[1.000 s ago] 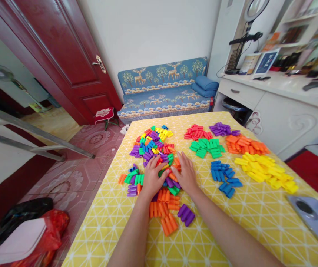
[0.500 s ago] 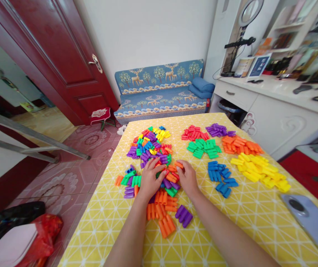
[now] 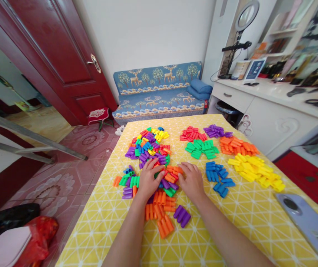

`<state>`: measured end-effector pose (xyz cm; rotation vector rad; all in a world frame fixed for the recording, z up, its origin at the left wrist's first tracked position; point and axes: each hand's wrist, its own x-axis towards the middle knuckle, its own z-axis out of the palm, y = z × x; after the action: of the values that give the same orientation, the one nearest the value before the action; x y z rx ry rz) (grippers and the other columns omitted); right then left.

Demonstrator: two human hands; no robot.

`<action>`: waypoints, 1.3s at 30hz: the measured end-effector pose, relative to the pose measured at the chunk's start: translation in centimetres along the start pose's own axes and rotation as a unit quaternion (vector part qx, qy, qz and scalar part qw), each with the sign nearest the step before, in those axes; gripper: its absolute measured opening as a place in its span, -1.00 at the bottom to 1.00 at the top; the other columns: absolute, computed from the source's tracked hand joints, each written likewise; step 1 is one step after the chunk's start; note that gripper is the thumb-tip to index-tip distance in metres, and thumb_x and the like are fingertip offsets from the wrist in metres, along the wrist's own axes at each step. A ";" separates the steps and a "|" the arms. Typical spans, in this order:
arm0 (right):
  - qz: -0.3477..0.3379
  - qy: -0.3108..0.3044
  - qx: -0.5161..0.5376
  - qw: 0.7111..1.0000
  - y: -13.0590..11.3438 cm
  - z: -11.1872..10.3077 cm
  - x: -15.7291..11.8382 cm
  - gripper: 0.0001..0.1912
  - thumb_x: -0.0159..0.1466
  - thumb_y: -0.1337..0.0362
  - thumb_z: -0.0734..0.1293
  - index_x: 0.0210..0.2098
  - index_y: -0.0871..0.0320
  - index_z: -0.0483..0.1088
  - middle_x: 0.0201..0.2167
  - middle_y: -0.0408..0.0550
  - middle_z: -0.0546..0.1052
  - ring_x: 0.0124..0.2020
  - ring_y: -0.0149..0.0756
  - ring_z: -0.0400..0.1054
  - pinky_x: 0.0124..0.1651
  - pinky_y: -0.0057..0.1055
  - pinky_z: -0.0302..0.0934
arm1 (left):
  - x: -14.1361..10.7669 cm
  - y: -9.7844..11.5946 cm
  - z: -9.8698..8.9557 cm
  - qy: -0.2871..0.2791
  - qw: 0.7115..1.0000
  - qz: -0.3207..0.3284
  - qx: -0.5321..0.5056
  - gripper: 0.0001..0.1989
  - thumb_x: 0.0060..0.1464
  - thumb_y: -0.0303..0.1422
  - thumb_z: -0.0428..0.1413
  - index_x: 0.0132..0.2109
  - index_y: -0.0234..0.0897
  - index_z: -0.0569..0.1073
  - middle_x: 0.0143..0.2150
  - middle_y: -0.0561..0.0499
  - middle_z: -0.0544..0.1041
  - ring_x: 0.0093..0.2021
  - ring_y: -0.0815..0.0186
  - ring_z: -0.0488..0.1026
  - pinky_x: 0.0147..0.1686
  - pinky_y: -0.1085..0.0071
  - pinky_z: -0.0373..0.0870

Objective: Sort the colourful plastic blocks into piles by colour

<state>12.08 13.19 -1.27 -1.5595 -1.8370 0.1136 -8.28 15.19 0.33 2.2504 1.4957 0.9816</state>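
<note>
My left hand (image 3: 150,181) rests on the near part of the mixed pile, its thumb and fingers apart, and its fingertips touch pieces there. My right hand (image 3: 191,181) lies at the pile's right side with fingers apart, close to an orange piece (image 3: 175,169). The mixed pile (image 3: 148,144) is made of small plastic pieces shaped like joined tubes, in several colours. Nearer to me, between my forearms, are orange pieces (image 3: 165,226) and a purple piece (image 3: 181,216). Some pieces under my left hand are hidden.
Sorted heaps lie to the right: red (image 3: 192,133), purple (image 3: 216,131), green (image 3: 202,149), orange (image 3: 238,145), blue (image 3: 217,172) and yellow (image 3: 256,170). A phone (image 3: 305,222) lies at the table's right edge. A blue sofa (image 3: 159,100) stands beyond the table.
My right hand has moved slightly right, away from the orange piece its fingers were on, and its fingers have spread. My left hand stays over the pile. The view has shifted slightly.
</note>
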 end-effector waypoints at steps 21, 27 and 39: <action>0.114 0.025 0.149 0.982 1.5 1.5 0.1 -0.65 0.23 0.14 0.29 -0.04 0.18 0.36 -0.12 0.05 0.50 -0.22 -0.23 0.40 -0.10 -0.25 0.30 | 4.0 0.0 0.4 -0.009 0.991 -0.088 0.104 -0.56 0.05 -0.27 0.20 0.11 -0.09 0.48 0.15 -0.07 0.46 0.16 0.06 0.35 0.17 0.10 0.27; 0.130 0.048 0.213 0.967 0.6 1.1 0.2 -0.62 0.21 0.06 0.32 -0.07 0.15 0.37 -0.17 -0.02 0.53 -0.36 -0.33 0.38 -0.22 -0.34 0.29 | 3.4 -0.5 1.0 0.007 0.991 -0.078 0.107 -0.54 0.04 -0.27 0.22 0.12 -0.07 0.46 0.18 -0.03 0.43 0.20 0.06 0.31 0.19 0.09 0.27; 0.249 0.241 -0.111 0.931 15.2 -11.9 7.6 -0.55 0.21 0.02 0.27 -0.05 0.18 0.41 -0.19 0.09 0.53 -0.21 -0.11 0.39 -0.14 -0.16 0.24 | 3.5 -0.9 1.3 0.001 0.990 -0.091 0.108 -0.53 0.04 -0.23 0.20 0.13 -0.12 0.45 0.19 -0.03 0.42 0.21 0.06 0.29 0.20 0.09 0.24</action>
<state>31.21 19.58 3.51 -1.9755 -1.0779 -0.2363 -7.25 18.87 0.25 2.2018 1.8498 0.8016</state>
